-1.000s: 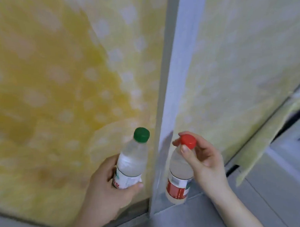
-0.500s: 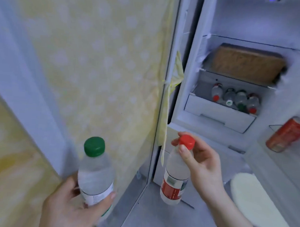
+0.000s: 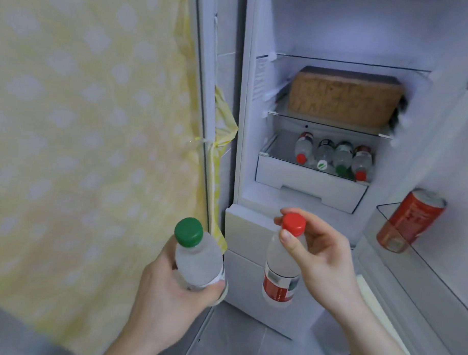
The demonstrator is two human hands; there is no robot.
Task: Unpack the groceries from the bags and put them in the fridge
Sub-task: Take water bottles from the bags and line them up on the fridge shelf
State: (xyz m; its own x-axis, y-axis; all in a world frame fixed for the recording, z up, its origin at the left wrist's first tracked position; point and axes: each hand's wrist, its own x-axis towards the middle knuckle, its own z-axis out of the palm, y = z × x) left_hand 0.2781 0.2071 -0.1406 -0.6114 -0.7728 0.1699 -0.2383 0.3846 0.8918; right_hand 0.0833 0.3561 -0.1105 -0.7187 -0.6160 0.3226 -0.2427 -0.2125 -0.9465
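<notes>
My left hand [image 3: 165, 294] grips a clear bottle with a green cap [image 3: 195, 253] around its body, low in the middle of the view. My right hand [image 3: 320, 262] holds a red-capped bottle with a red label [image 3: 280, 274] by its neck, hanging upright. Both are in front of the open fridge [image 3: 256, 125]. Its white drawer [image 3: 301, 182] holds several bottles [image 3: 334, 159] lying with red and green caps facing out.
A brown box [image 3: 342, 96] sits on the glass shelf above the drawer. A red can [image 3: 409, 220] stands in the door rack at the right. The left fridge side is covered with a yellow dotted cloth [image 3: 91, 135]. Grey floor lies below.
The view swung from the closed, cloth-covered front to the open fridge interior. Both hands kept their bottles; the green-capped one moved right, closer to the opening.
</notes>
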